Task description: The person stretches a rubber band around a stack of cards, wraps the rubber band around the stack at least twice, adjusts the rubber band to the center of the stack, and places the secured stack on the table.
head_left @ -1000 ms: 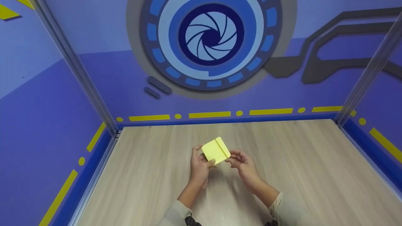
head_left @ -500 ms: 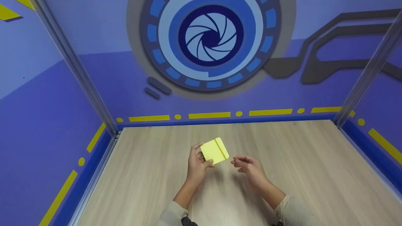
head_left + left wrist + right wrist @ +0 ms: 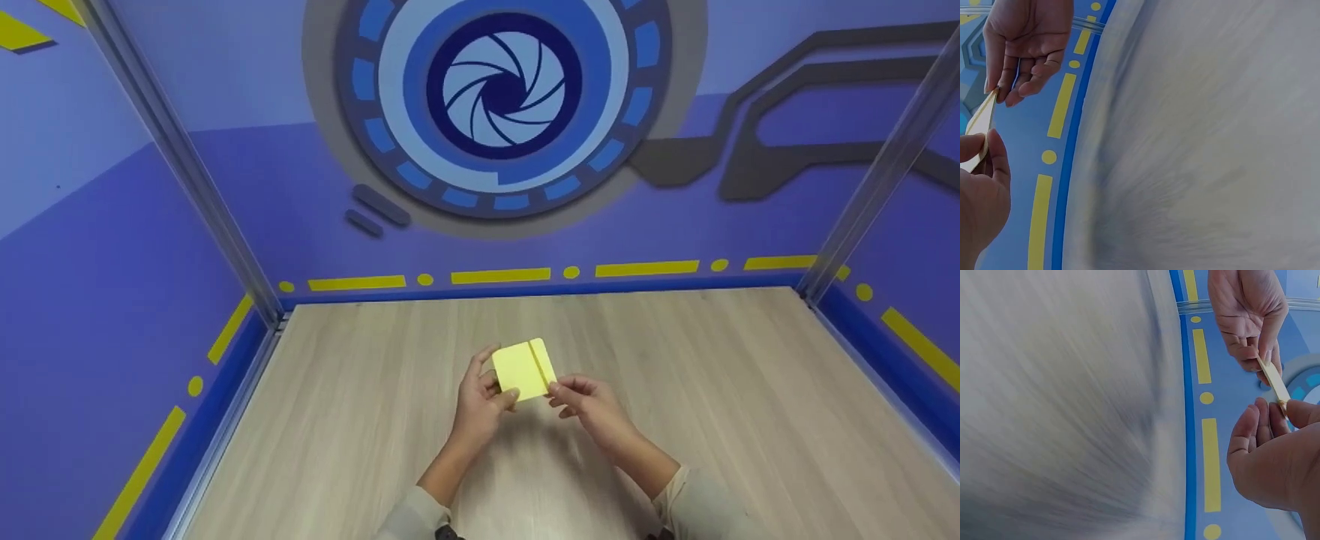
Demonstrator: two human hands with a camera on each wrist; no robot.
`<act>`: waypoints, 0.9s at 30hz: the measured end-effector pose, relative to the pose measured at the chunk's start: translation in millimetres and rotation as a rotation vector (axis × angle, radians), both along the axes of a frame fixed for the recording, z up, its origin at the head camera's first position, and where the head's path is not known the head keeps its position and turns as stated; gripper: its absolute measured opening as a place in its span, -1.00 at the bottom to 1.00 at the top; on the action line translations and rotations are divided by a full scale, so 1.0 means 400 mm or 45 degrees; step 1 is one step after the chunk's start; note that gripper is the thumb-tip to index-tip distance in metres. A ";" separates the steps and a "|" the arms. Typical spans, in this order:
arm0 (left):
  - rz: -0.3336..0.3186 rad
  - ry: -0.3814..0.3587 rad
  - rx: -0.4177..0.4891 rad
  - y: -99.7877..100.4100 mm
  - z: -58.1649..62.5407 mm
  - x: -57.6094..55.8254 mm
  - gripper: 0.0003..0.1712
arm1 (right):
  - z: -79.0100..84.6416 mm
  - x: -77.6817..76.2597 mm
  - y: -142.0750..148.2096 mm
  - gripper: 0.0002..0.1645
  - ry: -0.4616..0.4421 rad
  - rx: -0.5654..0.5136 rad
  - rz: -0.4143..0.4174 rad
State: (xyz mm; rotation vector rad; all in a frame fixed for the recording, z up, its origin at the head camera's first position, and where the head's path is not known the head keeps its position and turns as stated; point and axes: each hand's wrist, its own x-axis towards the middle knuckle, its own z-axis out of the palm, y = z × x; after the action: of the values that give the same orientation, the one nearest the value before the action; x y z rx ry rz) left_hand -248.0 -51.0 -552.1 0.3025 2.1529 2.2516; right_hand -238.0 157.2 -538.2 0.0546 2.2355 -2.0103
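A small square yellow notebook (image 3: 519, 371) with a darker elastic band down its right side is held up above the table, slightly tilted. My left hand (image 3: 480, 401) grips its left side, the thumb across the lower front edge and the fingers behind. At the lower right corner, beside the band, my right hand (image 3: 592, 409) pinches the notebook between thumb and fingertip. Seen nearly edge-on in the right wrist view, the thin notebook (image 3: 1276, 382) spans the two hands. In the left wrist view the right hand (image 3: 1030, 45) meets the top corner of the notebook (image 3: 982, 117).
Under the hands lies a light wood-grain table (image 3: 360, 420). Blue panels with yellow dashes (image 3: 501, 275) stand behind it and at both sides, joined by metal posts (image 3: 202, 180). A large round aperture design (image 3: 504, 90) is printed on the back panel.
My right hand left the notebook's right edge, drew off to the right, then came back to pinch its lower right corner. The left hand moved the notebook slightly right and turned it more upright.
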 end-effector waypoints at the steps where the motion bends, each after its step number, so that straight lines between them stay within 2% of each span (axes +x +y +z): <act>1: -0.009 0.003 -0.002 0.001 0.000 0.000 -0.11 | 0.000 -0.001 -0.002 -0.71 -0.008 0.003 -0.016; 6: -0.061 0.004 0.020 -0.005 -0.001 -0.004 -0.10 | -0.006 -0.003 -0.005 -0.74 -0.018 0.030 -0.055; 12: -0.095 0.007 0.049 -0.009 -0.004 -0.013 -0.08 | -0.008 -0.007 0.004 -0.73 -0.026 0.021 -0.045; 17: -0.083 0.004 0.078 -0.004 0.003 -0.014 -0.10 | -0.006 -0.006 0.004 -0.75 -0.014 0.044 0.000; 23: -0.073 0.007 0.047 0.000 0.011 -0.016 -0.12 | 0.002 -0.004 -0.005 -0.70 0.014 0.049 0.102; 27: -0.083 0.001 0.036 -0.005 0.015 -0.016 -0.11 | 0.005 -0.005 -0.007 -0.70 0.011 0.080 0.089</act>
State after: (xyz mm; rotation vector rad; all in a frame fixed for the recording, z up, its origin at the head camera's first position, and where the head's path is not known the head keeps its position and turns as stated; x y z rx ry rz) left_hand -254.3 -53.1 -546.2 0.3679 2.0816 2.2486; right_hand -240.1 154.6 -536.2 -0.0253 2.2721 -1.9091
